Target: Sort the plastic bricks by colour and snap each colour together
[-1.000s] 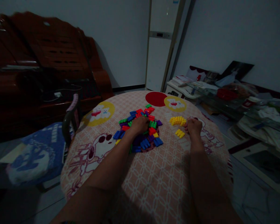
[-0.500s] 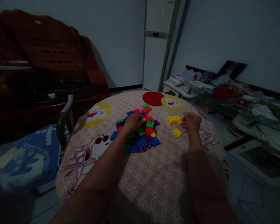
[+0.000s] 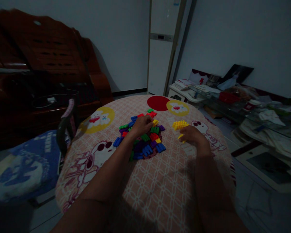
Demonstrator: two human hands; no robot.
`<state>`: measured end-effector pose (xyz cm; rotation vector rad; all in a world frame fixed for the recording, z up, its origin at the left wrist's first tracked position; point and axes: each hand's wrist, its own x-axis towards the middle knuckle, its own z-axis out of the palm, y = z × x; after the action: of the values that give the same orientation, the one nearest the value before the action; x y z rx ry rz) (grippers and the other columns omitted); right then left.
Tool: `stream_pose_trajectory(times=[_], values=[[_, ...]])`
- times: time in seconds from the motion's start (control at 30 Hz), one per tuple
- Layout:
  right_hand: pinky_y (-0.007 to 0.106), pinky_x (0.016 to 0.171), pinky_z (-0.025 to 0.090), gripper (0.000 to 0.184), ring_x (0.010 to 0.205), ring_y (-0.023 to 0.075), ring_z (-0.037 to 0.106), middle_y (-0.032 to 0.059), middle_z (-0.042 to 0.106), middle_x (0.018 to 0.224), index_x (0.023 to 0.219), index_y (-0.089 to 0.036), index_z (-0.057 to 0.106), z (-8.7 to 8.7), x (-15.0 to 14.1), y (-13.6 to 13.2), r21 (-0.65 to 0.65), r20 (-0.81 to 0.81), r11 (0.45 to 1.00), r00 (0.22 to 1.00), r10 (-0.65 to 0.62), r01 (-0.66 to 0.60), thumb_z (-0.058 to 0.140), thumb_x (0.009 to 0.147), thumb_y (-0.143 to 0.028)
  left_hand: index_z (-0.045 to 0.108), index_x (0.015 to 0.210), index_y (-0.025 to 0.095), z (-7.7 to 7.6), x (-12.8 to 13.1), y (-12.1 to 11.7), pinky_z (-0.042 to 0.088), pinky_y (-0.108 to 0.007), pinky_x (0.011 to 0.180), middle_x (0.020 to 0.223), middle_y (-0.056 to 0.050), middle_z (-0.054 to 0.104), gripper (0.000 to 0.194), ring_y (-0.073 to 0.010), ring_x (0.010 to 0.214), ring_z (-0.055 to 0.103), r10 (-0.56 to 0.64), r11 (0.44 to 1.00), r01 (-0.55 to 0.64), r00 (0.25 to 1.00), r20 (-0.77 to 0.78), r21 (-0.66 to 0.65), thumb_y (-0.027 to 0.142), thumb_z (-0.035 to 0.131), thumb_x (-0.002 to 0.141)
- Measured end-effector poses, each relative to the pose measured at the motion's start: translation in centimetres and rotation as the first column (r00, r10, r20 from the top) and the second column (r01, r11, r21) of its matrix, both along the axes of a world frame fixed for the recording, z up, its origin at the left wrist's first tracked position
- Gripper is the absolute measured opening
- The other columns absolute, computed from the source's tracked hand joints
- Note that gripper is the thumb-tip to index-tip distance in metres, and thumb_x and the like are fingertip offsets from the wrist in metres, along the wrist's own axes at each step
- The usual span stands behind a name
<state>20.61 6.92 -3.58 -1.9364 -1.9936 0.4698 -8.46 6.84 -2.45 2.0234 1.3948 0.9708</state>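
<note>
My left hand (image 3: 143,125) is over the far part of a mixed pile of plastic building blocks, its fingers closed on a yellow block (image 3: 155,122). Around it lie red, green, purple and blue blocks (image 3: 147,149). To the right, my right hand (image 3: 192,134) has its fingers closed over a single yellow building block (image 3: 181,138), which they partly cover. Just beyond those fingertips rests a row of joined yellow blocks (image 3: 180,125).
The blocks lie on a round table with a patterned cloth (image 3: 155,181). A chair (image 3: 68,126) with a blue cushion stands at the left, before a wooden bench (image 3: 50,55). A cluttered glass-topped cabinet (image 3: 228,103) runs along the right.
My right hand has moved from the joined yellow row down onto the single yellow block nearer me. My left hand has shifted slightly right, and the yellow block at its fingertips now shows more.
</note>
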Motion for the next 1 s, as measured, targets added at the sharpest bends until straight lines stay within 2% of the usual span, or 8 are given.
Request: stream_pose_trajectory(times=[0.1, 0.2, 0.33, 0.4, 0.47, 0.6, 0.77, 1.0], values=[[0.026, 0.072, 0.048, 0.026, 0.09, 0.0232, 0.069, 0.0067, 0.076, 0.089, 0.076, -0.021, 0.077, 0.3, -1.5, -0.4, -0.055, 0.216, 0.998, 0.976, 0.036, -0.025, 0.085, 0.052, -0.017, 0.064, 0.076, 0.017, 0.1, 0.0, -0.1, 0.044, -0.025, 0.06, 0.061, 0.0, 0.062, 0.014, -0.0163, 0.065, 0.059, -0.005, 1.0, 0.005, 1.0, -0.005, 0.003, 0.027, 0.053, 0.078], [0.024, 0.069, 0.048, 0.011, 0.084, 0.0217, 0.07, 0.0084, 0.075, 0.08, 0.067, -0.018, 0.073, 0.5, -2.1, -0.4, -0.036, 0.239, 0.999, 0.971, 0.025, -0.017, 0.078, 0.059, -0.013, 0.064, 0.076, 0.017, 0.2, -0.1, -0.1, 0.044, -0.025, 0.062, 0.065, -0.001, 0.063, 0.015, -0.0165, 0.067, 0.059, -0.006, 1.0, 0.006, 1.0, -0.002, 0.014, 0.027, 0.053, 0.077], [0.021, 0.051, 0.047, 0.004, 0.054, 0.015, 0.065, 0.0039, 0.067, 0.057, 0.071, -0.015, 0.069, 0.5, -0.8, -0.4, -0.123, -0.177, 0.991, 0.982, -0.067, 0.046, 0.068, 0.07, -0.011, 0.065, 0.078, 0.015, 0.4, -0.2, 0.0, 0.043, -0.026, 0.063, 0.068, -0.001, 0.064, 0.015, -0.016, 0.067, 0.058, 0.009, 1.0, -0.008, 1.0, -0.013, 0.029, 0.025, 0.054, 0.075], [0.02, 0.045, 0.048, 0.007, 0.046, 0.0137, 0.062, 0.003, 0.067, 0.055, 0.08, -0.013, 0.07, 0.3, 0.3, -0.4, -0.198, -0.411, 0.976, 0.896, -0.169, 0.093, 0.065, 0.076, -0.012, 0.065, 0.079, 0.016, 0.4, -0.2, 0.1, 0.042, -0.026, 0.063, 0.068, -0.001, 0.064, 0.015, -0.0159, 0.067, 0.058, 0.013, 0.999, -0.012, 1.0, -0.019, 0.033, 0.025, 0.054, 0.075], [0.019, 0.042, 0.049, 0.004, 0.045, 0.0134, 0.063, 0.0039, 0.068, 0.056, 0.079, -0.011, 0.07, 0.1, 1.2, -0.4, -0.213, -0.524, 0.972, 0.828, -0.2, 0.1, 0.067, 0.077, -0.012, 0.064, 0.077, 0.016, 0.3, -0.1, 0.2, 0.042, -0.026, 0.063, 0.068, -0.001, 0.063, 0.014, -0.016, 0.067, 0.057, 0.017, 0.999, -0.016, 1.0, -0.022, 0.033, 0.024, 0.053, 0.074], [0.019, 0.04, 0.051, 0.003, 0.043, 0.0139, 0.064, 0.0046, 0.07, 0.059, 0.07, -0.01, 0.07, -0.4, 2.2, -0.3, -0.174, -0.566, 0.978, 0.801, -0.196, 0.117, 0.073, 0.071, -0.009, 0.063, 0.075, 0.016, 0.2, -0.1, 0.2, 0.041, -0.025, 0.061, 0.067, -0.001, 0.063, 0.013, -0.0156, 0.067, 0.056, 0.011, 1.0, -0.011, 1.0, -0.007, 0.023, 0.024, 0.052, 0.075], [0.016, 0.041, 0.051, 0.01, 0.045, 0.013, 0.065, 0.0058, 0.071, 0.059, 0.084, -0.009, 0.073, -0.3, 2.3, -0.5, -0.195, -0.625, 0.973, 0.749, -0.219, 0.122, 0.072, 0.075, -0.007, 0.063, 0.074, 0.016, 0.4, -0.1, 0.0, 0.04, -0.026, 0.061, 0.068, -0.001, 0.063, 0.012, -0.0145, 0.064, 0.055, 0.012, 1.0, -0.012, 1.0, 0.004, 0.012, 0.023, 0.053, 0.075], [0.016, 0.045, 0.053, 0.023, 0.051, 0.014, 0.068, 0.0073, 0.074, 0.065, 0.083, -0.008, 0.075, -0.4, 2.7, -0.6, -0.213, -0.675, 0.974, 0.708, -0.208, 0.083, 0.079, 0.061, -0.003, 0.064, 0.075, 0.015, 0.6, -0.1, 0.2, 0.041, -0.027, 0.064, 0.07, -0.002, 0.065, 0.012, -0.0158, 0.066, 0.057, 0.022, 1.0, -0.021, 0.999, -0.027, 0.023, 0.023, 0.055, 0.074]])
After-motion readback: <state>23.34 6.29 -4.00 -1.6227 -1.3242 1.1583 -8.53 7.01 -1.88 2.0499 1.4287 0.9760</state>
